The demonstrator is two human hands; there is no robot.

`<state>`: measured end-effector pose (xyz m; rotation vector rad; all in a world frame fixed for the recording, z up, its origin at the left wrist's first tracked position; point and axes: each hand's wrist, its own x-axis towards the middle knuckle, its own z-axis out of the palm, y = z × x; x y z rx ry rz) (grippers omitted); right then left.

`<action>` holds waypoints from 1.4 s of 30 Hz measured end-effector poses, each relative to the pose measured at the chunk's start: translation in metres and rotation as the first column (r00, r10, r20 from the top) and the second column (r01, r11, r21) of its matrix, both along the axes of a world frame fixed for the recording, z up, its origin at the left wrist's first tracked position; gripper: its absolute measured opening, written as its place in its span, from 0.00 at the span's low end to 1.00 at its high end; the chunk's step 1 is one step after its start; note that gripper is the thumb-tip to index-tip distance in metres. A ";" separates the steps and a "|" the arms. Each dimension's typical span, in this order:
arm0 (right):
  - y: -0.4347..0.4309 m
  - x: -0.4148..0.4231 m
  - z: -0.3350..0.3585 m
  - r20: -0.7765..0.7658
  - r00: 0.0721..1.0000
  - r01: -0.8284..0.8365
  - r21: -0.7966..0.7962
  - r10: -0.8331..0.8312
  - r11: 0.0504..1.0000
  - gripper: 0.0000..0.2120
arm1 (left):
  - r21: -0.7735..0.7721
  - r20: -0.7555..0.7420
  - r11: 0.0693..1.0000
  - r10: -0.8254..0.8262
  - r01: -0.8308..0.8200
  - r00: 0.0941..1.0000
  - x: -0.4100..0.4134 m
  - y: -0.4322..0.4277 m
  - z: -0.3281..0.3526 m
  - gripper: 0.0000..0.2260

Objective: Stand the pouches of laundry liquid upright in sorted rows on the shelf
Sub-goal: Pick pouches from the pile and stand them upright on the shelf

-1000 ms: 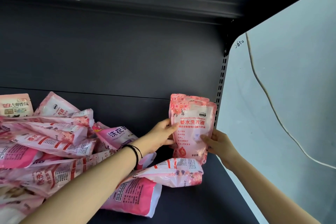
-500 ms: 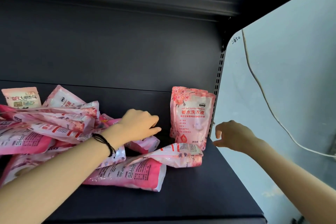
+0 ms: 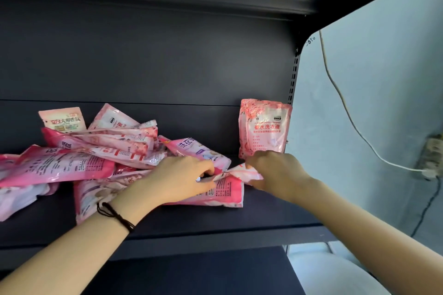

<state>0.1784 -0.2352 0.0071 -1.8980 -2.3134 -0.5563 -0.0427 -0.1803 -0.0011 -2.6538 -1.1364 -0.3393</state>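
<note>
The pale pink pouch (image 3: 236, 173) lies flat on a darker pink pouch (image 3: 223, 193), just in front of the standing pouch (image 3: 263, 129). The left hand (image 3: 182, 177) and the right hand (image 3: 275, 172) grip its ends with curled fingers. It is better to lift it level, then stand it beside the upright one. The loose pile (image 3: 96, 151) crowds the shelf (image 3: 239, 220) at the left.

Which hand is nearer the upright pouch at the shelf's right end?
Right. The right hand is at the bottom edge of the upright pouch, gripping one end of a lying pouch. The left hand grips that pouch's other end, further left.
</note>
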 end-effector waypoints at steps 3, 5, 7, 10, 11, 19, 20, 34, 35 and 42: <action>0.011 -0.017 -0.013 -0.086 0.987 -0.131 0.060 0.136 0.989 0.18 | -0.091 0.151 0.996 0.016 -0.003 0.988 -0.002 -0.005 -0.012 0.15; 0.023 -0.024 -0.023 -0.166 0.965 -0.191 0.082 0.202 0.978 0.16 | -0.109 0.237 0.994 0.026 -0.001 0.971 -0.002 -0.006 -0.020 0.14; 0.035 -0.028 -0.033 -0.198 0.947 -0.232 0.121 0.252 0.965 0.11 | -0.121 0.313 0.993 0.045 -0.007 0.949 -0.002 -0.006 -0.029 0.13; 0.044 -0.027 -0.040 -0.406 0.880 -0.176 0.201 0.245 0.964 0.10 | -0.189 0.419 0.982 0.071 0.010 0.905 -0.002 -0.001 -0.037 0.16; 0.046 -0.025 -0.039 -0.468 0.851 -0.142 0.231 0.238 0.962 0.09 | -0.218 0.460 0.976 0.078 0.027 0.885 -0.002 0.001 -0.038 0.18; 0.052 0.015 0.000 -0.936 0.195 0.087 0.314 0.293 0.946 0.06 | -0.346 0.770 0.931 0.209 0.119 0.602 0.035 0.020 -0.035 0.28; 0.053 0.021 0.002 -0.948 0.103 0.091 0.312 0.302 0.946 0.07 | -0.382 0.800 0.912 0.244 0.152 0.548 0.044 0.021 -0.033 0.29; 0.062 0.112 -0.021 -0.940 -0.236 -0.058 0.266 0.246 0.962 0.10 | -0.427 0.883 0.745 0.465 0.513 0.060 0.156 0.052 -0.039 0.15; 0.063 0.117 -0.027 -0.937 -0.259 -0.074 0.261 0.234 0.962 0.11 | -0.445 0.878 0.749 0.474 0.491 0.072 0.160 0.053 -0.040 0.16; 0.072 0.130 -0.069 -0.975 -0.217 -0.202 0.092 0.047 0.975 0.18 | -0.491 0.840 0.733 0.542 0.471 0.030 0.192 0.055 -0.044 0.11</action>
